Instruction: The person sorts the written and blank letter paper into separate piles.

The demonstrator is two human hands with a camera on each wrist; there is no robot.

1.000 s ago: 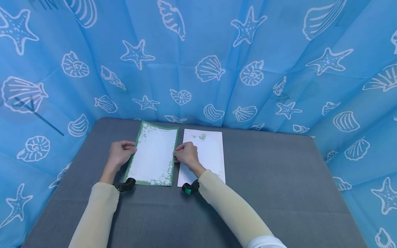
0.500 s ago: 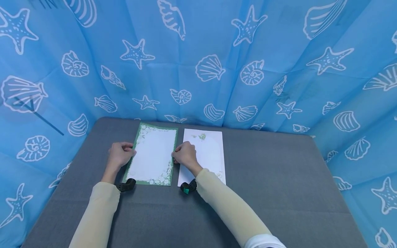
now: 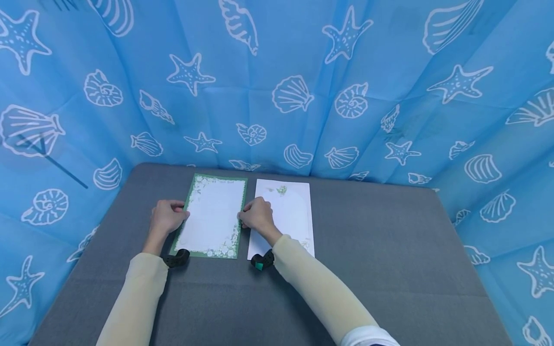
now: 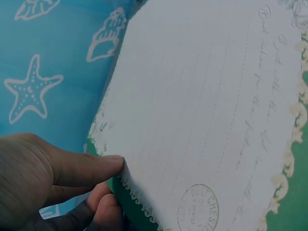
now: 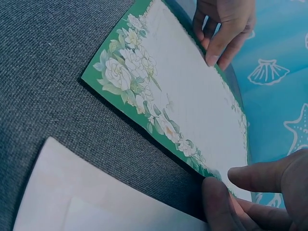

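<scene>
A sheet of letter paper [image 3: 213, 216] with a green border and printed white flowers lies toward the left of the table. My left hand [image 3: 168, 217] pinches its left edge between thumb and fingers. On the opposite edge my right hand [image 3: 257, 214] pinches it too, thumb on top in the right wrist view. Dotted lines, faint script and a round stamp print [image 4: 198, 210] show on the sheet in the left wrist view. Just right of it, partly under my right hand and wrist, lies a whiter sheet [image 3: 294, 211] with a small green leaf print.
The grey cloth-covered table [image 3: 381, 250] stretches off to the right and toward me. A blue curtain [image 3: 268, 72] with white shells and starfish hangs along its back and sides. Dark bands [image 3: 176, 259] sit at both wrists.
The green-bordered sheet has come down flatter, its far edge lower, and shifted slightly left. Both hands moved a little with it, still holding its edges. The whiter sheet stayed put.
</scene>
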